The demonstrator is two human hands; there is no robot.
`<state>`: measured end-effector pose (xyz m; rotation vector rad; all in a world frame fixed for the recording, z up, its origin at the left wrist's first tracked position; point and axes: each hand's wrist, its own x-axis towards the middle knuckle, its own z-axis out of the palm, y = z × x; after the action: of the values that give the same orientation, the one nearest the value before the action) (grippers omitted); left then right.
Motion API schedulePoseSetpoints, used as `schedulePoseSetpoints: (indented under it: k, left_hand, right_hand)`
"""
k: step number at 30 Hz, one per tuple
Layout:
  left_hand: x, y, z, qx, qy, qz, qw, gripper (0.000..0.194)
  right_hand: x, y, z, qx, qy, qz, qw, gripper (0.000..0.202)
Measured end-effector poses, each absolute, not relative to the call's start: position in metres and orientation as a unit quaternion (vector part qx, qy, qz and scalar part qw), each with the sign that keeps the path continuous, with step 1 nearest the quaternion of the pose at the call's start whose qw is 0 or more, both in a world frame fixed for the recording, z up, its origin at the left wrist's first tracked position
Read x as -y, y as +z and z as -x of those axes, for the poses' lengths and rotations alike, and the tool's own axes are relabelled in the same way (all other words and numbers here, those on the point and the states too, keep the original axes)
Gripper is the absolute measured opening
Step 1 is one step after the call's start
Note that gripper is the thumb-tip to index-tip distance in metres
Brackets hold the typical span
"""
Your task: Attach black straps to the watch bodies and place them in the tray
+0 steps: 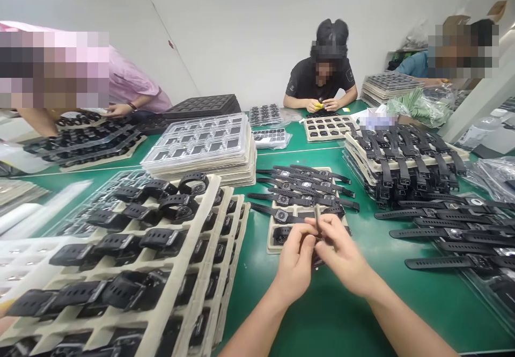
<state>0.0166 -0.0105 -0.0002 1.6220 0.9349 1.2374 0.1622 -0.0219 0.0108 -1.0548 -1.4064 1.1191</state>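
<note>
Counter (pixel 341 325): green, shiny
Lower left: stacked beige trays (pixel 177 276)
Centre: single watch tray (pixel 275 249)
Middle right: strap-draped tray stack (pixel 356 151)

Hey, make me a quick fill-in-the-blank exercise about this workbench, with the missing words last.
The left hand and right hand hold a slim, dark item above a smooth ____ worktop.
Beyond them, a cream moulded tray carries watches with ____ rubbery straps.
In the picture, a stack of trays, clear plastic atop cream, stands to that tray's ____.

Missing words: green; black; left.
</note>
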Motion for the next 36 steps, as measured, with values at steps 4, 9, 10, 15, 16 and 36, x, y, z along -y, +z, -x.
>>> schedulePoseSetpoints:
  k: [4, 9, 10, 15, 16, 36]
  left_hand:
    - [0.011, 0.004, -0.019, -0.365, 0.524, -0.446, 0.627, 0.038]
    - [0.009, 0.009, -0.018, -0.361, 0.560, -0.376, 0.644, 0.043]
    - [0.009, 0.010, -0.017, -0.355, 0.554, -0.385, 0.647, 0.044]
    - [0.013, 0.006, -0.007, -0.281, 0.467, -0.537, 0.644, 0.053]
    - [0.013, 0.005, -0.005, -0.266, 0.463, -0.554, 0.638, 0.056]
    - [0.007, 0.021, -0.007, -0.411, 0.459, -0.623, 0.481, 0.021]
  right_hand:
    - [0.025, 0.010, -0.160, 0.641, 0.398, 0.492, 0.434, 0.041]
    - [0.029, 0.008, -0.158, 0.630, 0.403, 0.510, 0.425, 0.046]
    - [0.030, 0.010, -0.157, 0.626, 0.421, 0.503, 0.422, 0.045]
    - [0.033, 0.013, -0.152, 0.612, 0.487, 0.454, 0.426, 0.025]
    - [0.032, 0.011, -0.152, 0.608, 0.485, 0.451, 0.438, 0.018]
    - [0.019, 0.000, -0.174, 0.582, 0.423, 0.421, 0.552, 0.023]
